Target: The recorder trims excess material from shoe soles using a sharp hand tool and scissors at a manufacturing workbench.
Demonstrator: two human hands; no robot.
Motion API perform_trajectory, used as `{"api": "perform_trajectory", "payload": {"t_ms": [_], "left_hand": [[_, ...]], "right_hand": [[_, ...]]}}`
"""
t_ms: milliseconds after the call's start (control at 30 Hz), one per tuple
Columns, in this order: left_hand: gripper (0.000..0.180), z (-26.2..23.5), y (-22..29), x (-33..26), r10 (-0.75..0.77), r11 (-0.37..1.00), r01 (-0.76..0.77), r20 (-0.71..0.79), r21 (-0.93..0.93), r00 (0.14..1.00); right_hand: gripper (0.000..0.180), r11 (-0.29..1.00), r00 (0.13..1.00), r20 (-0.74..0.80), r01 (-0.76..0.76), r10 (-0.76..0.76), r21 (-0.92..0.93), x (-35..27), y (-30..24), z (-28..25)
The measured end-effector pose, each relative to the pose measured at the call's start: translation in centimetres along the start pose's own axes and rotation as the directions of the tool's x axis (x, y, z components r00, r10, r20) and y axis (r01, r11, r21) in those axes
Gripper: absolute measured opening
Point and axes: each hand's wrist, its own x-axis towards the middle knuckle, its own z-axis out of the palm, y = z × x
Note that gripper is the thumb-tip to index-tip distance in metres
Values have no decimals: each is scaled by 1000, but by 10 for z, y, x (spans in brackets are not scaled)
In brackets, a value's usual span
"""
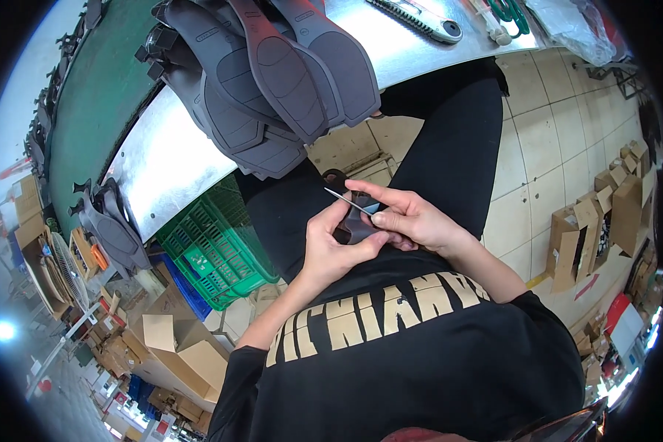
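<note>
One blade, pinched by the right hand, seemingly trims the piece pinched by the left hand, needing steadiness next.

1. Bright overall; a light flares bluish-white at far left.
2. Glare whitens parts of the metal table.
3. The trousers sink to near-black, with little detail.
4. The left hand and right hand are well lit and fairly sharp.
5. Shapes bend toward a black, rounded rim; the far-left background is hazy and soft.
</note>
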Motion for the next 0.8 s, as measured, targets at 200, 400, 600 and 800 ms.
{"api": "perform_trajectory", "payload": {"t_ms": [200,400,600,800], "left_hand": [[26,-5,-14,3,134,978,-141,55,157,989],[32,-1,-7,8,224,936,-228,47,269,973],[45,1,1,16,476,650,-421,94,633,875],[61,0,13,14,585,436,-477,163,763,795]], "right_hand": [[52,971,996,80,14,-34,239,3,13,-14],[53,948,991,118,21,-61,318,2,15,-20],[56,919,988,125,33,-89,394,0,14,-24],[57,895,965,191,78,-178,439,2,17,-28]]}}
